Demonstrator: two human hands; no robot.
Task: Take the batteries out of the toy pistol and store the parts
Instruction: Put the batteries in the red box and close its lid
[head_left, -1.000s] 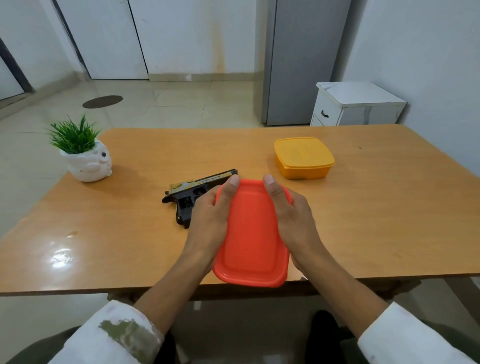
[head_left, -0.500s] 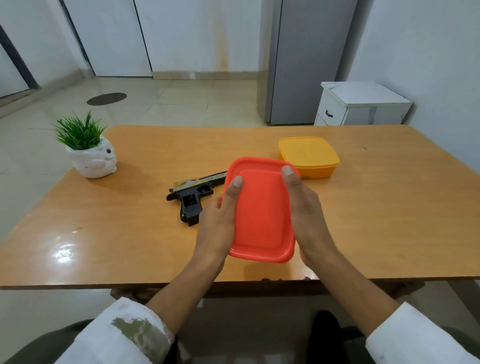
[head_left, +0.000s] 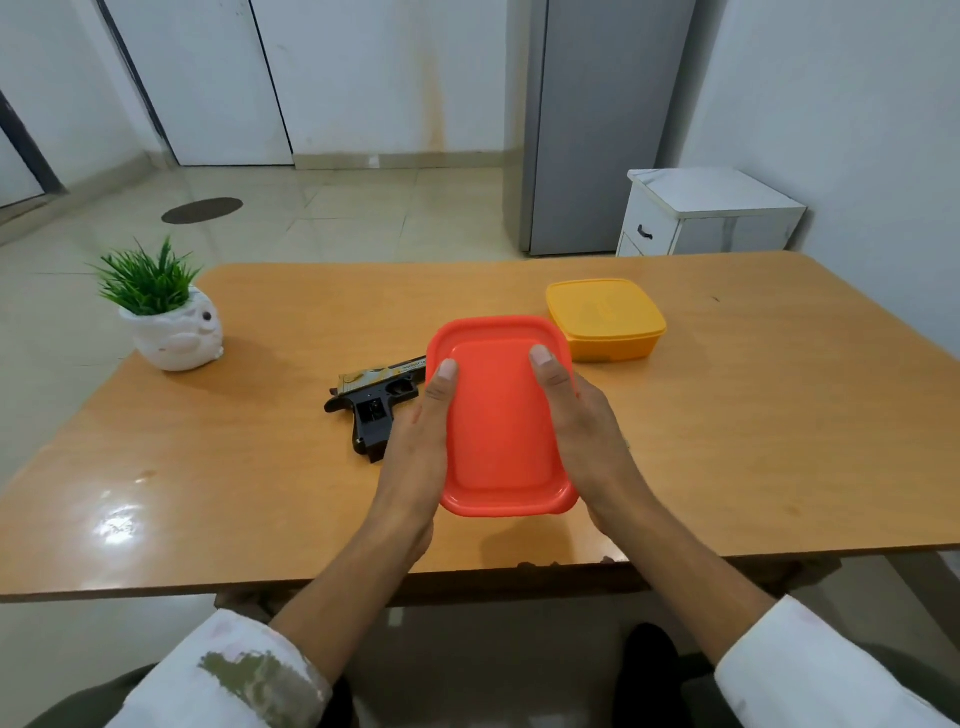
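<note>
Both hands grip the red lidded box (head_left: 498, 415): the left hand (head_left: 415, 447) and right hand (head_left: 587, 431) have their fingers clamped on its long sides, thumbs flat on the lid. Its shadow suggests it hangs just above the bench (head_left: 779, 441), near the near edge. The toy pistol (head_left: 374, 400) lies just left of it, its muzzle end hidden behind the box. Lowering the box leftward could knock the pistol, and pulling it back risks dropping it off the near edge. The yellow lidded box (head_left: 605, 319) crowds the far right corner of the red one. Bare bench lies to the right.
</note>
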